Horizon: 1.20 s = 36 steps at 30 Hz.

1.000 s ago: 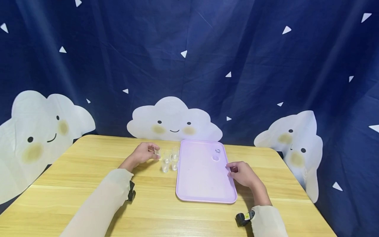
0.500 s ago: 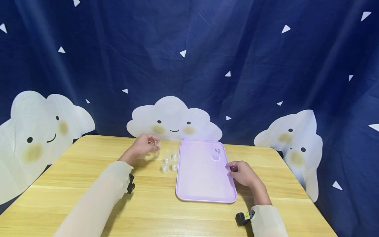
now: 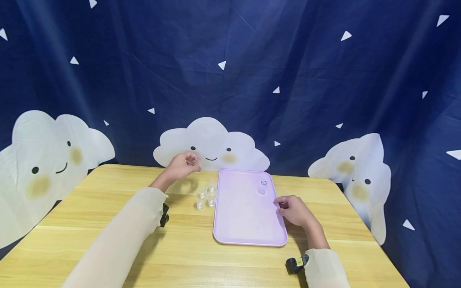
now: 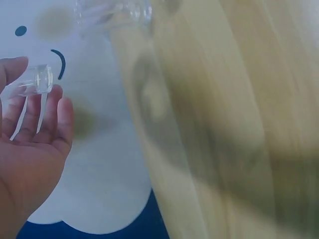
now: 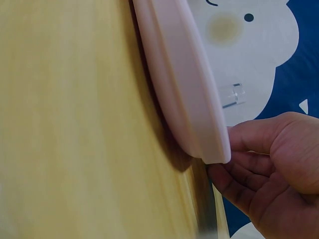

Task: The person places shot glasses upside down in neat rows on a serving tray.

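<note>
A small clear glass (image 4: pixel 37 80) is pinched between the thumb and fingers of my left hand (image 3: pixel 181 166), raised above the table's far left part. Below and to the right of that hand, several similar glasses (image 3: pixel 200 203) stand in a cluster against the tray's left side. My right hand (image 3: pixel 297 212) grips the right rim of the pale purple tray (image 3: pixel 248 224); in the right wrist view the thumb and fingers (image 5: pixel 234 186) close around its edge. One clear glass (image 3: pixel 262 189) stands on the tray near its far right corner.
The light wooden table (image 3: pixel 187 256) runs up to a dark blue curtain (image 3: pixel 187 68) with white clouds and triangles. Part of another clear glass (image 4: pixel 114 12) shows at the top of the left wrist view.
My left hand has lifted the glass up and away from the table, moving slightly right. The right hand and the tray stay as they were.
</note>
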{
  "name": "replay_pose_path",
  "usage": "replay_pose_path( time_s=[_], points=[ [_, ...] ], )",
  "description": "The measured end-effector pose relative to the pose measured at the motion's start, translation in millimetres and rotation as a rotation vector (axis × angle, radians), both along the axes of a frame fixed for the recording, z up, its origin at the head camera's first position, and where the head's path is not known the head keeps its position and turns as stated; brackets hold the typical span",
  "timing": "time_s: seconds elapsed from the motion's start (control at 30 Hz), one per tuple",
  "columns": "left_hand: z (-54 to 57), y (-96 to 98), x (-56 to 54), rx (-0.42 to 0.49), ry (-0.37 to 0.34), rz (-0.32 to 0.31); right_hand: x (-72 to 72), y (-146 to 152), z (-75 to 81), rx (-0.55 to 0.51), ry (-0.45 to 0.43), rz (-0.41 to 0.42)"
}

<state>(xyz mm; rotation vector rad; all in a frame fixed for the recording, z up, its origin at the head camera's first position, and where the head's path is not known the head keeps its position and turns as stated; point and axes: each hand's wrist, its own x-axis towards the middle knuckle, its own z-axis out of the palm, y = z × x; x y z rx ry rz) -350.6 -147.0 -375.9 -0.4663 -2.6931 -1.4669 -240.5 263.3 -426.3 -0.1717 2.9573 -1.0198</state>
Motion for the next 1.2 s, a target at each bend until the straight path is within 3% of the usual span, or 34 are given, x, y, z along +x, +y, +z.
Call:
replay_pose_path(
  time_s=[0.33,0.7,0.97,1.2],
  points=[
    [6.1,36.3,-7.6,0.027,0.069,-0.025,-0.3,0.9,-0.5,-0.005,0.019,0.022],
    [15.2,84.7,-2.4,-0.005,0.147,-0.089,-1.1,1.8,-1.1,0.000,0.015,0.024],
    [12.9,114.0,0.5,-0.085,0.131,-0.113,-1.2,1.1,-0.5,0.007,0.018,0.023],
    [8.2,132.9,-0.6,-0.079,0.164,-0.137,-0.7,0.3,0.5,0.003,0.011,0.024]
  ],
)
